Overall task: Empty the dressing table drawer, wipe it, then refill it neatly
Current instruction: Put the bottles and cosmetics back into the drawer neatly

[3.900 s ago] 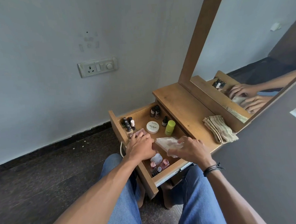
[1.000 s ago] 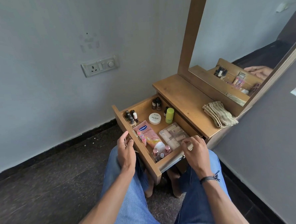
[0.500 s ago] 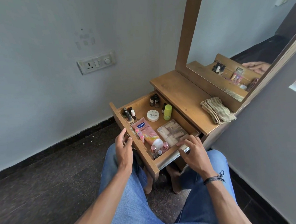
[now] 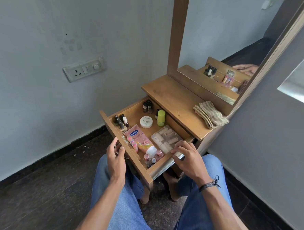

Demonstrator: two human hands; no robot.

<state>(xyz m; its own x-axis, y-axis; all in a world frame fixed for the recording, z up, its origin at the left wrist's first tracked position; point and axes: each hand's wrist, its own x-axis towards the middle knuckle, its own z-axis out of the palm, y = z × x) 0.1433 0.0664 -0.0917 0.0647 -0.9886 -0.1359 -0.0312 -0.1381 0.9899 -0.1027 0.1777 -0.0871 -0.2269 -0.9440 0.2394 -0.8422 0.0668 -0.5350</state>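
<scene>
Left hand [image 4: 116,158] curls at the drawer [image 4: 131,111] front, grip unclear; right hand [image 4: 187,155] lays relaxed fingers on the drawer's side rim. Inside the open drawer: pink tube [image 4: 140,138], clear box [image 4: 166,137], white jar [image 4: 146,122], green bottle [image 4: 161,117]. Folded cloth [image 4: 210,114] sits on the counter [image 4: 173,99] beyond the drawer.

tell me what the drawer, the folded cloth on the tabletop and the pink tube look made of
Drawer: wood or wood-look laminate, matte; brown grain lines show.
Folded cloth: woven fabric, probably cotton; ribbed stripes and soft folds.
Pink tube: probably soft plastic, slightly glossy; printed surface, white cap.
</scene>
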